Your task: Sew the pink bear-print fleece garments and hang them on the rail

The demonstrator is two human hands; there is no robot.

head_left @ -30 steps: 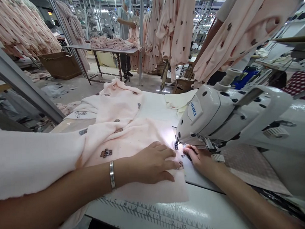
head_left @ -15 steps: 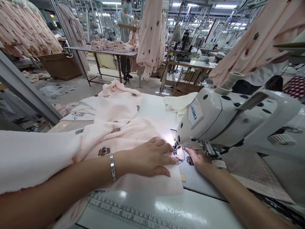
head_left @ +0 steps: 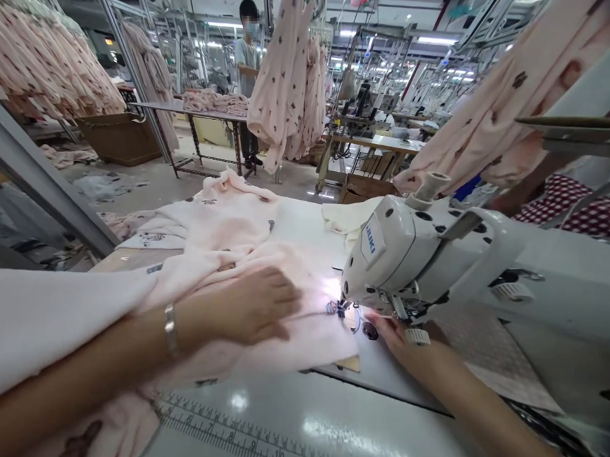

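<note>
1. The pink fleece (head_left: pixel 309 342) looks soft, light and limp. I judge it would slide and bunch rather than hold a shape, so the best place to take it is flat under an open palm, close to the presser foot (head_left: pixel 340 310), not pinched at one corner.
2. My left hand (head_left: pixel 252 305) lies open on the fleece, fingers spread and bearing down, a little blurred. It isn't clenched.
3. My right hand (head_left: pixel 393 337) is low by the machine's bed, just in front of the foot, with its fingers reaching forward. I can't tell whether they are pinching anything.
4. The fleece lies on the white table (head_left: pixel 311 415), its near edge just above the ruler tape (head_left: pixel 226 428). Its right end reaches the foot of the sewing machine (head_left: pixel 386 249).
5. Its long axis seems to run from that foot leftward and away from me, toward the bunched folds at the table's far side.
</note>
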